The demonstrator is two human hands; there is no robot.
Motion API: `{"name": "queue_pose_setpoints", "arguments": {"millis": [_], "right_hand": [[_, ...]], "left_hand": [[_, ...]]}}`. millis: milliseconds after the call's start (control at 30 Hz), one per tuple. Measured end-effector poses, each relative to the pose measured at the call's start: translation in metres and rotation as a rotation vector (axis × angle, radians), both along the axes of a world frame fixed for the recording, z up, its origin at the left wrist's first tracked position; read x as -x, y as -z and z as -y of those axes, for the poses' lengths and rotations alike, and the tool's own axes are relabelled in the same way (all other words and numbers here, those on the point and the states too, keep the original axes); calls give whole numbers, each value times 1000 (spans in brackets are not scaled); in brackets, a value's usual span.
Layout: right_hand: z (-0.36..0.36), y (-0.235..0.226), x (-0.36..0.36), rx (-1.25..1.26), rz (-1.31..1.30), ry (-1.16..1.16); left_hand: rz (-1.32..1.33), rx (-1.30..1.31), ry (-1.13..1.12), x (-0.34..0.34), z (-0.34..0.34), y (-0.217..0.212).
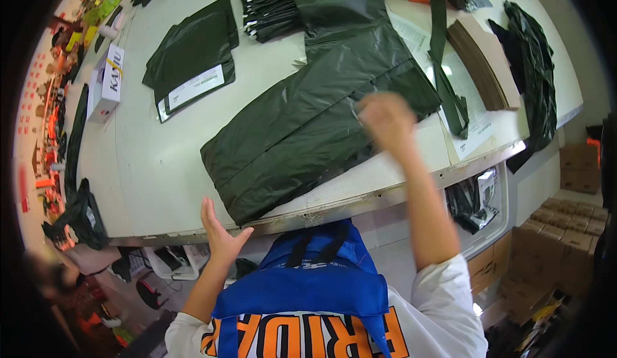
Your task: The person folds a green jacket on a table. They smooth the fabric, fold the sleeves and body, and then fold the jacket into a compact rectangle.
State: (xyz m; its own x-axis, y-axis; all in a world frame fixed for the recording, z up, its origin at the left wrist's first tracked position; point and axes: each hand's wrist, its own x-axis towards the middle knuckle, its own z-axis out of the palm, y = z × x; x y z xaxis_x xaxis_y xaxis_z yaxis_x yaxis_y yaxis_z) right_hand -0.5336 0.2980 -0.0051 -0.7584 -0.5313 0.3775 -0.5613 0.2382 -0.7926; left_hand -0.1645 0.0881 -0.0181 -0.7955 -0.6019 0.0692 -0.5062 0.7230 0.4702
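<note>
A long folded piece of dark green, shiny coated fabric [302, 126] lies slantwise across the white table, a seam running along it. Its near left corner reaches the table's front edge. My left hand [222, 232] is beside that corner at the edge, its thumb and fingers spread, holding nothing. Over the right part of the fabric is my right hand [389, 120], smeared by motion, so its fingers cannot be made out. Whether it touches the fabric cannot be told. The fabric's far end overlaps another dark green piece [340, 11].
Flat dark green packets [193, 56], one with a white label, lie at the far left. Beyond the fabric sits a stack of dark pieces [270, 11]. A white box [106, 85] stands left. Brown cardboard sheets [482, 62] and a green strap [440, 56] lie right. Cartons [546, 255] stand below.
</note>
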Motion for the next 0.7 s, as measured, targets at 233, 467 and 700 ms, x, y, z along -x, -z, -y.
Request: {"name": "queue_pose_setpoints", "arguments": {"millis": [233, 467, 700], "right_hand": [[-23, 59, 187, -599, 241, 483], [-8, 49, 163, -512, 71, 435], [-73, 28, 146, -358, 365, 443]], "left_hand": [[-283, -916, -686, 26, -15, 56], [-308, -123, -421, 24, -4, 65], [169, 57, -380, -8, 35, 69]]}}
